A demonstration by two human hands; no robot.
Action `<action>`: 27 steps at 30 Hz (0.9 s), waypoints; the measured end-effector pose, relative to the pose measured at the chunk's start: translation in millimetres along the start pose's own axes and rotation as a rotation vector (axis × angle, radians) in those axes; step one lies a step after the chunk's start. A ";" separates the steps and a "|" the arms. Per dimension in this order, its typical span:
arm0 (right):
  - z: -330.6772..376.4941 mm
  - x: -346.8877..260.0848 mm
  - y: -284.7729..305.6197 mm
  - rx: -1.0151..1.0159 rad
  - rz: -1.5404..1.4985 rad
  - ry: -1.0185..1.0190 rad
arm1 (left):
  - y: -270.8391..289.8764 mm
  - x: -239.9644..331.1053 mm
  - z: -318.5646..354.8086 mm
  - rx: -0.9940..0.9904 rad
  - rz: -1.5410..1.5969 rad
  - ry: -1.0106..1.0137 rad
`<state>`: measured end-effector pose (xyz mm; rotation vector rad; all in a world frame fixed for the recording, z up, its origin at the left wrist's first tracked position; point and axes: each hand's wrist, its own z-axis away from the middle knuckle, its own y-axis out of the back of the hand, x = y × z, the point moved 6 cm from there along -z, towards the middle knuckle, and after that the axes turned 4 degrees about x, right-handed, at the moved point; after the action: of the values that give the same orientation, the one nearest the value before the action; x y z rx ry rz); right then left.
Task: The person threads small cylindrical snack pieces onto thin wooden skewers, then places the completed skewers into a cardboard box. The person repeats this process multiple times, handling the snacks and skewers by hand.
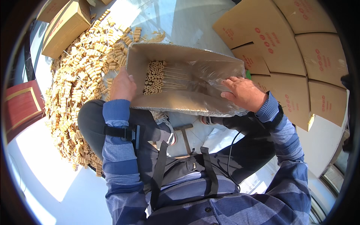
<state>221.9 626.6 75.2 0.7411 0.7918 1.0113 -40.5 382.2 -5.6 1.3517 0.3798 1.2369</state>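
Observation:
A long cardboard box [170, 103] lined with clear plastic [212, 80] rests across my knees. At its left end stand tight rows of skewered yellow rolls [154, 77], their thin sticks pointing right. My left hand [123, 86] is closed on the box's left end wall, thumb near the rim; its other fingers are partly hidden. Over the right end lies my right hand [245, 92], fingers stretched out toward the middle, resting on the plastic lining. I see nothing held in that hand.
A large heap of loose skewered rolls [84, 75] spreads on the floor to the left. Stacked cardboard cartons [277, 45] stand on the right, another carton [67, 28] at the far left. A red panel with a yellow border [23, 107] lies at the left edge.

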 end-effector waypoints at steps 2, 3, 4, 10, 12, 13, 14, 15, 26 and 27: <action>27.4 13.0 7.0 0.121 -0.072 -0.056 | -0.1 -8.7 2.6 0.008 0.016 0.004; 38.4 16.1 8.6 0.254 -0.045 -0.043 | -0.8 -12.1 4.2 0.019 0.035 -0.008; 44.9 24.1 3.4 0.317 -0.042 -0.095 | -2.4 -15.4 6.9 0.026 0.055 -0.020; 57.2 74.0 -63.6 0.320 -0.272 -0.378 | -12.3 -26.1 7.7 0.005 0.111 -0.003; 49.8 77.3 -82.8 0.257 -0.410 -0.389 | -2.3 -16.5 16.2 0.170 0.133 -0.064; 49.6 76.6 -92.5 0.189 -0.422 -0.458 | 2.7 -12.3 23.7 0.213 0.131 -0.052; 51.8 68.5 -91.9 0.251 -0.408 -0.410 | 12.7 -1.6 33.1 0.294 0.065 -0.132; 54.8 59.9 -91.8 0.287 -0.375 -0.410 | 23.5 6.9 42.9 0.337 -0.013 -0.168; 95.4 110.8 -89.1 0.365 -0.725 -0.464 | -53.5 186.2 129.9 -0.444 0.488 -0.367; 94.8 124.8 -86.6 0.514 -0.501 -0.371 | -67.3 199.6 131.4 -0.474 0.471 -0.356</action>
<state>378.9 696.0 24.4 1.0619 0.8585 0.2006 172.0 494.6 56.6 1.2399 -0.4837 1.3198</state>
